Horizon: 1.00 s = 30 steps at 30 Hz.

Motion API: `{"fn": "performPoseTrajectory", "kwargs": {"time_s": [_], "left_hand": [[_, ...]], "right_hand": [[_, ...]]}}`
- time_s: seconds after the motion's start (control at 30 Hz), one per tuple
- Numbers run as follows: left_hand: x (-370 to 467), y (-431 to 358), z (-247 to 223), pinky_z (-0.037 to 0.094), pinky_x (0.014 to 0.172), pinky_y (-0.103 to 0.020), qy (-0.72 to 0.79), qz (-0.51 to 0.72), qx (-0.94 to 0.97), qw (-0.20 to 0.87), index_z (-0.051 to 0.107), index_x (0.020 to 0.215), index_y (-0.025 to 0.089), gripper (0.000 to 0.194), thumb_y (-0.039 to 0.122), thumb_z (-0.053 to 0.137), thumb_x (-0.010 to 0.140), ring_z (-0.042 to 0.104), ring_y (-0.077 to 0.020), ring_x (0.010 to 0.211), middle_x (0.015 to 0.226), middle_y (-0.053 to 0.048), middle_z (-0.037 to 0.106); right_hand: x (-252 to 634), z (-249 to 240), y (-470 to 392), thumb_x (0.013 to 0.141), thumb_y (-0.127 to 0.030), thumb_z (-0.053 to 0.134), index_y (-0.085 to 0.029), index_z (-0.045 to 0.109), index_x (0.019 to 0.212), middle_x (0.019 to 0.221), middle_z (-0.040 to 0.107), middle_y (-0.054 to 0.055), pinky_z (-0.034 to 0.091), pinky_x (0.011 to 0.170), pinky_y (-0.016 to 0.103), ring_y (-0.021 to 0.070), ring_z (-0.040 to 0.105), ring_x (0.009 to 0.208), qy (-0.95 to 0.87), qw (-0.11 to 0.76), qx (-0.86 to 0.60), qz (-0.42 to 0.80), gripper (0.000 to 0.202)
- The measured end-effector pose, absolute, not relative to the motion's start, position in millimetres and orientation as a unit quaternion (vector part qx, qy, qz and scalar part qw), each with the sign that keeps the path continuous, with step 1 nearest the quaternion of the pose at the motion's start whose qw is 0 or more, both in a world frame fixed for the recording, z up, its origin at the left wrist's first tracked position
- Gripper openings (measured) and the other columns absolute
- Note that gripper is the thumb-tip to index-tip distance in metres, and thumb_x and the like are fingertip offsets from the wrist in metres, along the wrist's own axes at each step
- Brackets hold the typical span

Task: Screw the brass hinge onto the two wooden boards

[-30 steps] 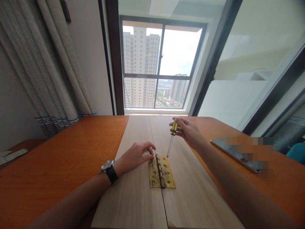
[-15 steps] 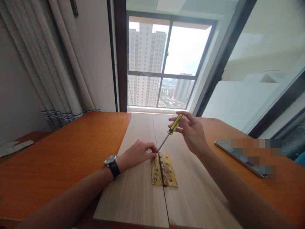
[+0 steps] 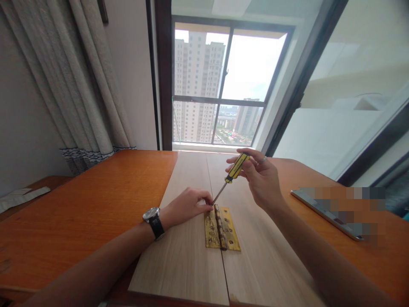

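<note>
Perhaps a slip: right hand (image 3: 263, 181) grips screwdriver (image 3: 237, 167), slanted toward eleven o'clock on hinge (image 3: 220, 228). Left hand (image 3: 187, 207) pinched there, contents hidden; tilted push could jab it

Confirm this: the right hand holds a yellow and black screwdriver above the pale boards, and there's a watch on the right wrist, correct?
Not quite: in the head view, the watch is on the wrist of the left hand, not the right. The right hand does hold the yellow and black screwdriver above the pale boards.
</note>
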<state>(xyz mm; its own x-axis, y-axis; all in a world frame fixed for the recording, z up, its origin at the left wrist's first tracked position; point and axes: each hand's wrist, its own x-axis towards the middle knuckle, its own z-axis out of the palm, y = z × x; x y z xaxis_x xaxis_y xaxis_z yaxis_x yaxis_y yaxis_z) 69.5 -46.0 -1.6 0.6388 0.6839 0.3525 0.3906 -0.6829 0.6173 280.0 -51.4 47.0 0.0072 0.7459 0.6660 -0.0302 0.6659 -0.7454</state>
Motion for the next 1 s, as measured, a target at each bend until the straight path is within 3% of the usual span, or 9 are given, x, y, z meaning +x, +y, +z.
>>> {"fn": "performPoseTrajectory", "kwargs": {"time_s": [0.53, 0.77, 1.0], "left_hand": [[67, -40, -9, 0.044, 0.075, -0.023, 0.266, 0.301, 0.888, 0.222, 0.067, 0.082, 0.014, 0.004, 0.017, 0.069, 0.086, 0.061, -0.0132, 0.075, 0.082, 0.0, 0.067], [67, -39, -7, 0.044, 0.076, -0.024, 0.26, 0.293, 0.89, 0.233, 0.068, 0.082, 0.014, 0.006, 0.017, 0.068, 0.087, 0.06, -0.014, 0.077, 0.081, -0.001, 0.066], [66, -39, -7, 0.046, 0.076, -0.024, 0.252, 0.288, 0.888, 0.255, 0.071, 0.084, 0.015, 0.011, 0.021, 0.064, 0.09, 0.062, -0.0148, 0.079, 0.084, -0.003, 0.067]], "right_hand": [[273, 52, -65, 0.097, -0.034, 0.057, -0.029, 0.066, 0.121, 0.094, 0.075, 0.002, 0.057, 0.064, 0.031, 0.018, 0.073, 0.081, -0.711, 0.616, -0.246, 0.233, 0.026], [274, 51, -65, 0.098, -0.03, 0.056, -0.032, 0.06, 0.129, 0.099, 0.073, 0.002, 0.057, 0.076, 0.037, 0.0187, 0.071, 0.087, -0.729, 0.588, -0.224, 0.27, 0.032], [271, 48, -63, 0.096, -0.037, 0.057, -0.032, 0.056, 0.134, 0.098, 0.072, 0.002, 0.055, 0.08, 0.038, 0.019, 0.068, 0.086, -0.715, 0.58, -0.217, 0.323, 0.038]]}}
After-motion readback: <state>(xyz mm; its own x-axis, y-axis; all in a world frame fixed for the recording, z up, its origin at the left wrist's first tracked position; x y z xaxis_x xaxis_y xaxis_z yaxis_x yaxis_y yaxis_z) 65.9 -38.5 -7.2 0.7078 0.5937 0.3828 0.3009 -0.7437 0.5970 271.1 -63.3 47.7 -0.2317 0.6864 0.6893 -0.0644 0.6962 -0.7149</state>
